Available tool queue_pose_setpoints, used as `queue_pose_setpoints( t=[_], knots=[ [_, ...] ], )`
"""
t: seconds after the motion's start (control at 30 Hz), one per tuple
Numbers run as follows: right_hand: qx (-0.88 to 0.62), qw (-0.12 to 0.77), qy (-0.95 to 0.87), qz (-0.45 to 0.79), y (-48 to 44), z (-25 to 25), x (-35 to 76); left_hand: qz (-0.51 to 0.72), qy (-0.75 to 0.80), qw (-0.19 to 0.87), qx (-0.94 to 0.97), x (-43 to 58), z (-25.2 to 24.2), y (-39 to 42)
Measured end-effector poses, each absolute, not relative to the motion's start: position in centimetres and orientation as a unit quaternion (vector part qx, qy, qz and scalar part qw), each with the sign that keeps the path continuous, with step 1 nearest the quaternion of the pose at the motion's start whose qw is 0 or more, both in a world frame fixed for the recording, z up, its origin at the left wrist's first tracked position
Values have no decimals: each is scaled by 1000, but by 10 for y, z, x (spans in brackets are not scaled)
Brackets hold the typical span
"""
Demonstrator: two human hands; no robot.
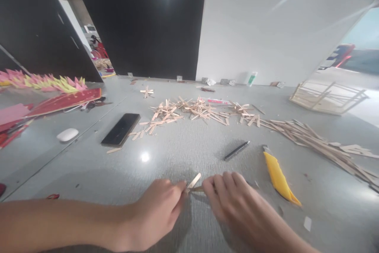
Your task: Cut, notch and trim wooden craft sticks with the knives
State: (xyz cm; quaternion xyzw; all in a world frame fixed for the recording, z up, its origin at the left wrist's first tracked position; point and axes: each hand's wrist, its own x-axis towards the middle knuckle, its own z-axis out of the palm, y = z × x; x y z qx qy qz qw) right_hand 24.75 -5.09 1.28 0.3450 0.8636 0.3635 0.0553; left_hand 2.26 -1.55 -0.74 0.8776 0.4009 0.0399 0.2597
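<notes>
My left hand (pixel 161 205) is closed, its thumb and forefinger pinching a short, flat wooden stick (pixel 194 180) whose rounded end sticks up past the fingertips. Beside it, my right hand (pixel 229 195) is curled round a thin, brownish, pointed piece (pixel 197 189); its tip reaches the left fingertips. The fingers hide most of that piece, so its kind is unclear. Both hands are low over the grey table (pixel 177 148). To the right of my right hand lies a utility knife with a yellow-wrapped handle (pixel 278 176), and a black pen (pixel 237 150) lies beyond the hand.
Short wooden sticks (pixel 198 109) lie heaped across the middle, with long thin strips (pixel 319 142) to the right. A phone (pixel 121 129) and a white case (pixel 67 134) are at left, near pink and yellow paper (pixel 50 83). A stick frame (pixel 328 97) stands back right. Upright panels (pixel 142 24) border the rear.
</notes>
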Motion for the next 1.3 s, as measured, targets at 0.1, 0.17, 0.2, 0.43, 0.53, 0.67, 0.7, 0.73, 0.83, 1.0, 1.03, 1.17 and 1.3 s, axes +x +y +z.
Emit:
queue_pose_setpoints(
  t=[0.1, 0.17, 0.2, 0.43, 0.53, 0.67, 0.7, 0.73, 0.83, 1.0, 1.03, 1.17, 1.3],
  knots=[
    [328, 74, 845, 415, -63, 19, 242, 55, 380, 263, 885, 21, -9, -15],
    [330, 65, 856, 392, -53, 17, 248, 54, 385, 257, 885, 21, -10, -15],
    [334, 53, 872, 355, -42, 14, 253, 50, 391, 252, 884, 22, -10, -15],
    [306, 10, 905, 295, -10, -5, 268, 30, 412, 236, 880, 26, -9, -17],
    [343, 22, 870, 353, -43, 8, 253, 33, 406, 241, 881, 26, -8, -17],
    [333, 58, 855, 394, -56, 17, 247, 39, 397, 244, 884, 26, -8, -16],
    [332, 51, 862, 379, -49, 16, 250, 39, 400, 242, 883, 26, -8, -16],
    [333, 38, 870, 361, -39, 13, 255, 37, 403, 240, 882, 26, -8, -16],
    [288, 20, 908, 304, -12, 4, 266, 33, 412, 234, 880, 26, -9, -17],
    [335, 33, 872, 354, -37, 7, 251, 39, 418, 236, 876, 23, -16, -17],
    [337, 36, 858, 387, -47, 8, 246, 42, 417, 238, 876, 23, -17, -17],
    [331, 46, 847, 413, -55, 6, 244, 46, 416, 246, 874, 22, -19, -18],
    [304, 12, 896, 323, -23, 2, 261, 40, 434, 241, 867, 23, -17, -18]
  ],
)
